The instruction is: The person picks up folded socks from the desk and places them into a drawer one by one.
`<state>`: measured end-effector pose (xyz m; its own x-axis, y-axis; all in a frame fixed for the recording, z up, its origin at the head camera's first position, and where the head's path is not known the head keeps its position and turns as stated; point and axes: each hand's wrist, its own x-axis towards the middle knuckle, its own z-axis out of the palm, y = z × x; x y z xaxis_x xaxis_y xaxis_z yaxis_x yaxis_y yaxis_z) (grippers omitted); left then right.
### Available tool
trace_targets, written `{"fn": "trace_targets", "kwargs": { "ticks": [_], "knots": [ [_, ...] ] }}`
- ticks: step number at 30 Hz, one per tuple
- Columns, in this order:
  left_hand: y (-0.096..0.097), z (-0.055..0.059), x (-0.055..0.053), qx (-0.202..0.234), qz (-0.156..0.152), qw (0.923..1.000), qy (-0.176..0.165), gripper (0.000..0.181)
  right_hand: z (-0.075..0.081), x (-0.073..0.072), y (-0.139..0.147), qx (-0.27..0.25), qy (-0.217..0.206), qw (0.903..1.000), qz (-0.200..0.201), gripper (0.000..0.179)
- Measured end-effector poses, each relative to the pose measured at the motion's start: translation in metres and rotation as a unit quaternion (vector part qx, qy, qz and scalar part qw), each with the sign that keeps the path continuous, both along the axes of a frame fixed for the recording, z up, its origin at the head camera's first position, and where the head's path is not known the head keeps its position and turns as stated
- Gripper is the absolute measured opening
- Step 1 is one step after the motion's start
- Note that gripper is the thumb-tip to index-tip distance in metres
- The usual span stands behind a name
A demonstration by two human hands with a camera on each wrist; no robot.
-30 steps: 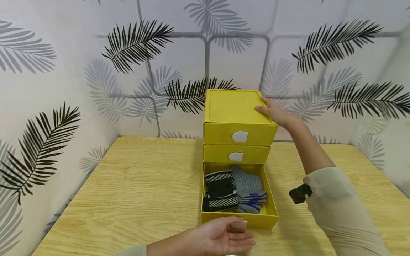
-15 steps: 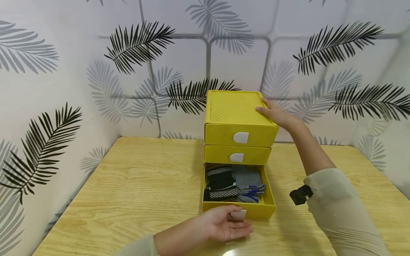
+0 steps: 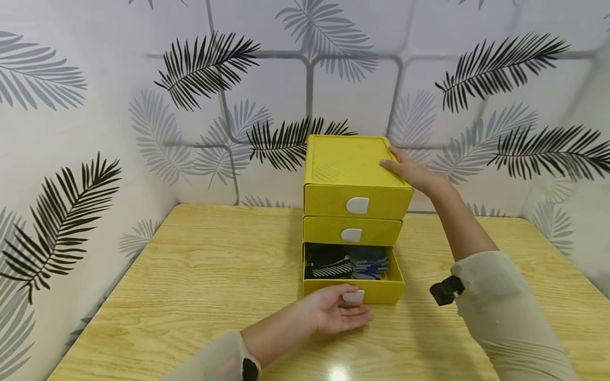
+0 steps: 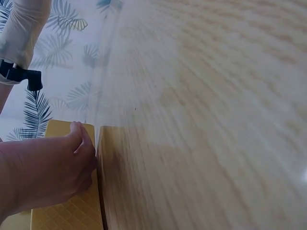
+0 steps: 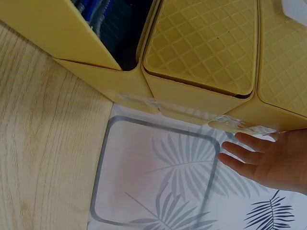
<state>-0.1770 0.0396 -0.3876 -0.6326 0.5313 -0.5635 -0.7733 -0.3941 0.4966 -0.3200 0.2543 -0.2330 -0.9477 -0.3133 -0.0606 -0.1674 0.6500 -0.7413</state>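
A yellow drawer cabinet [image 3: 352, 159] stands on the table with its bottom drawer [image 3: 388, 291] partly out. Inside that drawer lie folded black socks with a white pattern [image 3: 331, 267] and grey socks with blue trim [image 3: 369, 264], their rear parts hidden under the drawer above. My left hand [image 3: 329, 312], palm up, pinches the drawer's white pull tab [image 3: 353, 296], thumb above it and the other fingers stretched out below. My right hand [image 3: 412, 172] rests on the cabinet's top right edge; in the right wrist view its straight fingers [image 5: 242, 155] lie along the side.
The two upper drawers, middle one [image 3: 324, 230] and top one [image 3: 329, 200], are shut in the cabinet. Wood-grain table [image 3: 190, 291] runs around it. Behind rises a leaf-patterned wall covering [image 3: 352, 95]. Clear tape [image 5: 244, 124] runs along the cabinet's side.
My left hand has moved away from me with the bottom drawer, which has slid farther into the cabinet and covers more of the socks. My right hand has stayed on the cabinet.
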Motion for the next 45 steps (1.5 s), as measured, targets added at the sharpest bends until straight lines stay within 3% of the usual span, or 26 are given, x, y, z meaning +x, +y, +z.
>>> {"fn": "trace_targets", "kwargs": {
  "ticks": [12,23,34,45],
  "knots": [
    [-0.001,-0.001,-0.022,-0.011,0.006,0.9999,0.004,0.036,0.001,-0.001,0.001,-0.001,0.002,1.0,-0.006,0.071],
    [0.003,-0.002,-0.045,-0.05,-0.002,0.9977,0.047,0.034,0.003,-0.002,0.001,-0.005,0.005,0.9999,-0.009,0.071],
    [0.004,-0.008,-0.074,-0.064,-0.012,0.9969,0.044,0.04,0.0,-0.003,0.002,-0.025,0.006,0.9997,-0.004,0.071],
    [0.0,-0.004,-0.077,-0.067,-0.02,0.9961,0.054,0.038,-0.002,-0.004,0.0,-0.015,-0.001,0.9998,-0.011,0.071]
  ]
}}
